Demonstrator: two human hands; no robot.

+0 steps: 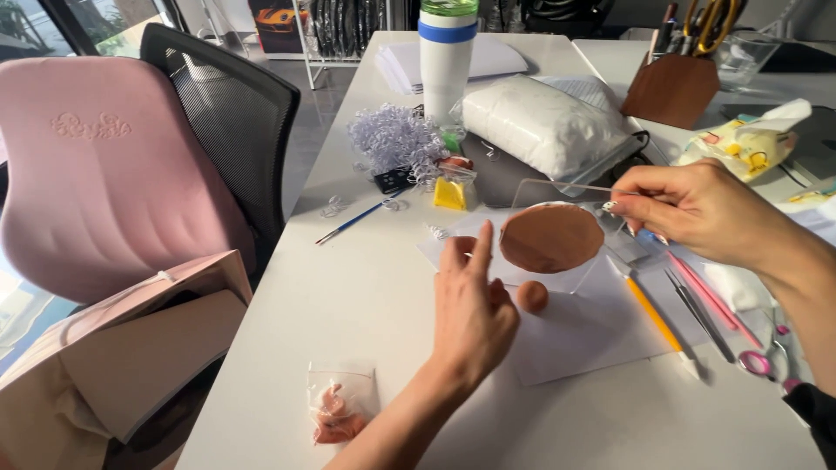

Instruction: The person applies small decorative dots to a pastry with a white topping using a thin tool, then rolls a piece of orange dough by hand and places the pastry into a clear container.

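Note:
A flat brown clay disc (550,237) lies under a clear acrylic sheet (566,193) on white paper (582,335). A small brown clay ball (532,297) sits just in front of it. My left hand (471,306) hovers beside the disc's left edge, fingers apart, holding nothing. My right hand (692,207) is at the disc's right side, pinching a thin metal needle tool (575,185) that points left over the sheet's far edge.
Modelling tools, a yellow one (655,317) and a pink one (711,298), lie right of the paper, with pink scissors (759,362). A bag of clay bits (338,406) lies near the front. A bottle (446,54), white stuffing bag (540,122), paintbrush (353,221) and chairs (104,165) are behind and left.

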